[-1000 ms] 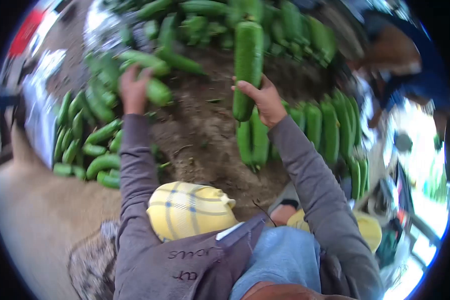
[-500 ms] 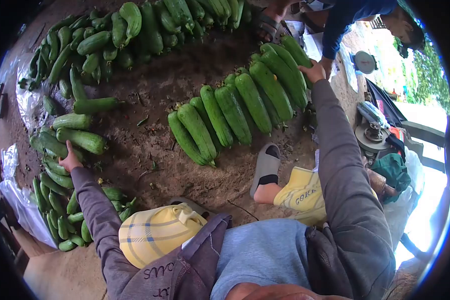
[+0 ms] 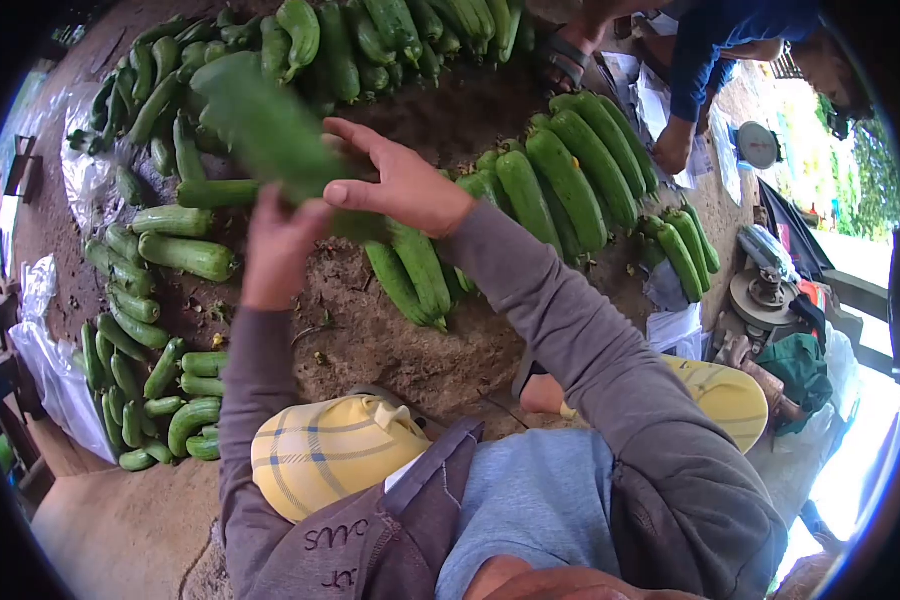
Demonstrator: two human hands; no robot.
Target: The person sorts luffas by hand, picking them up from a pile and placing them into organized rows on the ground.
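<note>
A large green luffa gourd (image 3: 260, 125), smeared by motion, is held up over the ground at the centre left. My left hand (image 3: 282, 245), also blurred, grips its lower end. Close beside that end is my right hand (image 3: 405, 185), thumb and fingers stretched apart. Under and beyond my right hand runs a row of big luffa gourds (image 3: 565, 190) lying side by side. More gourds (image 3: 185, 255) lie on the ground left of my left hand.
A heap of gourds (image 3: 390, 30) fills the back. Smaller ones (image 3: 130, 390) lie at left by plastic sheeting (image 3: 55, 370), others (image 3: 682, 250) at right. Another person's hand (image 3: 673, 148) reaches down near a dial scale (image 3: 757, 146).
Both hands have come in to the middle, the left from the left-hand gourds and the right from the row's far end. A gourd is now raised in my left hand.
</note>
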